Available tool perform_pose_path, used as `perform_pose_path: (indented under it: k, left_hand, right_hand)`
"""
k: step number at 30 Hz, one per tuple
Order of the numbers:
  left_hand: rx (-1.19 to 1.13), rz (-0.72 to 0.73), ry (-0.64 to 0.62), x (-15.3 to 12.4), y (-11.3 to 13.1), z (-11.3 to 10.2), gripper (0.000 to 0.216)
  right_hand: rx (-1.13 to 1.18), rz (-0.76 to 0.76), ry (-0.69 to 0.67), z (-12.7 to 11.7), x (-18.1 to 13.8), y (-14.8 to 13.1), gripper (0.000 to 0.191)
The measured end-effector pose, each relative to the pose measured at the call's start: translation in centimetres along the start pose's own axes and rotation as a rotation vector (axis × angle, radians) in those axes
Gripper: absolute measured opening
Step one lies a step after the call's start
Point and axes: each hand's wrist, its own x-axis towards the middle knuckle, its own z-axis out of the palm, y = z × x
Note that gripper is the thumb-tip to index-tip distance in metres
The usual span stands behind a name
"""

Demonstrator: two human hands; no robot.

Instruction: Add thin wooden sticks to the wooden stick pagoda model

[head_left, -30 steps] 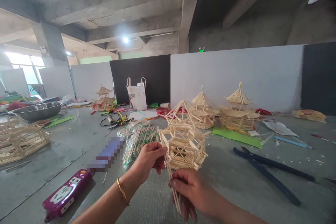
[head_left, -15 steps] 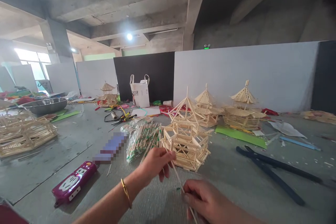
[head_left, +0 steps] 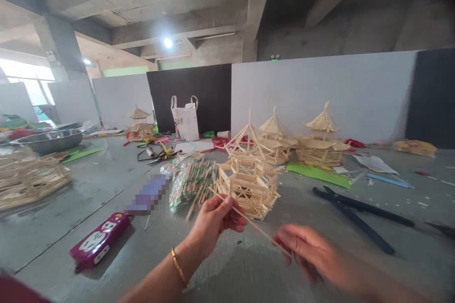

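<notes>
My left hand (head_left: pixel 215 222), with a gold bangle on its wrist, pinches one end of a thin wooden stick (head_left: pixel 249 221) between thumb and fingers. My right hand (head_left: pixel 313 253) is closed on the stick's lower end and is blurred by motion. The stick slants from upper left to lower right between them. Just behind the hands a half-built pagoda model of wooden sticks (head_left: pixel 247 175) stands on the grey floor. A clear bag of wrapped chopsticks (head_left: pixel 192 182) lies to its left.
Two finished stick pagodas (head_left: pixel 322 142) stand behind on a green sheet (head_left: pixel 318 174). Large dark cutters (head_left: pixel 359 215) lie at right, a purple power strip (head_left: pixel 99 241) at left. More stick frames (head_left: pixel 30 180), a metal basin (head_left: pixel 50 139) and a white bag (head_left: pixel 185 120) lie further off.
The bundle held upright in the right hand has given way to a single stick drawn out slantwise between both hands. The right hand has shifted right and lower; the view has swung slightly.
</notes>
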Motion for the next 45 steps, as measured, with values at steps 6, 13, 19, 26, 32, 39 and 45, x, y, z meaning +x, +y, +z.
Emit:
perform_pose_path:
  k: [6,13,19,26,32,39,45]
  left_hand:
    - [0.002,0.006,-0.085,-0.2,-1.3,-0.2,0.03]
    - [0.026,0.029,0.084,0.1,-0.7,-0.3,0.031]
    - [-0.028,0.043,0.138,0.6,-0.1,-1.0,0.031]
    - [-0.107,0.045,0.204,0.8,-0.7,-1.6,0.034]
    - [0.03,0.149,0.348,1.0,0.6,-2.4,0.031]
    - [0.176,0.206,0.408,0.8,0.8,-2.4,0.038]
    - [0.124,0.137,0.508,2.3,0.2,-2.7,0.043]
  right_hand:
    - [-0.462,-0.104,-0.024,-0.8,0.6,0.0,0.027]
    - [-0.908,0.035,0.545,-11.8,1.7,3.9,0.036]
    - [-0.955,0.32,0.554,-17.0,3.1,11.3,0.056]
    - [-0.949,0.225,0.422,-17.8,3.5,14.5,0.04]
    - [-0.93,0.079,0.554,-13.2,1.9,9.7,0.043]
    - [-0.4,-0.255,0.595,-6.1,1.0,0.0,0.018]
    - [-0.041,-0.041,0.732,-9.6,7.6,2.9,0.024]
